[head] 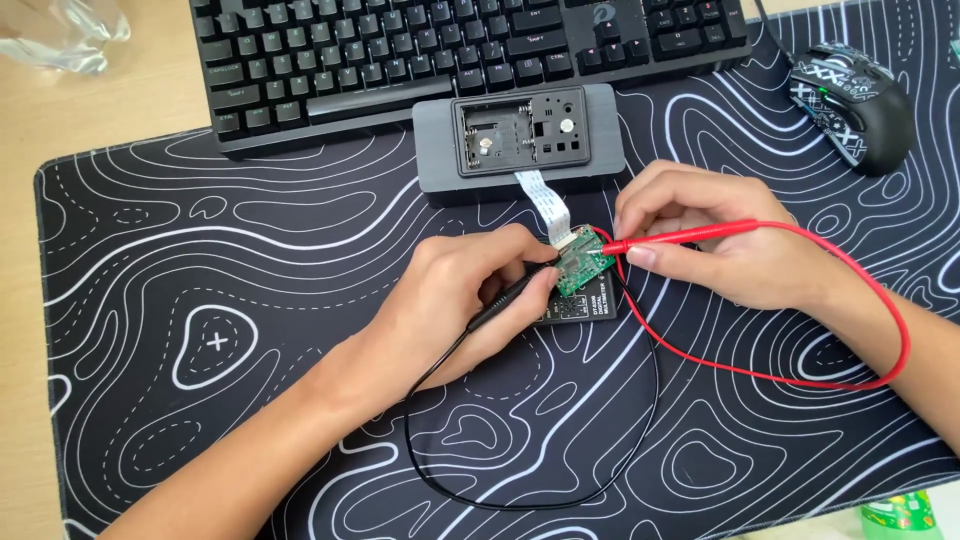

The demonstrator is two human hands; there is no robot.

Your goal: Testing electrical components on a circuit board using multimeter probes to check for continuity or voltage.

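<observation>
The small green circuit board (583, 262), lying mid-mat on a black multimeter (580, 302) near the grey open casing (520, 140), risked shorting if the red probe (680, 237) pinched in the right hand (715, 245) or the black probe (510, 298) gripped in the left hand (465, 300) slipped across adjacent contacts.

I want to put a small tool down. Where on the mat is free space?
Free: the desk mat left of the left hand, below the keyboard. Crowded: the centre, where both hands hold probes on the green circuit board, with black and red leads looping below.
</observation>
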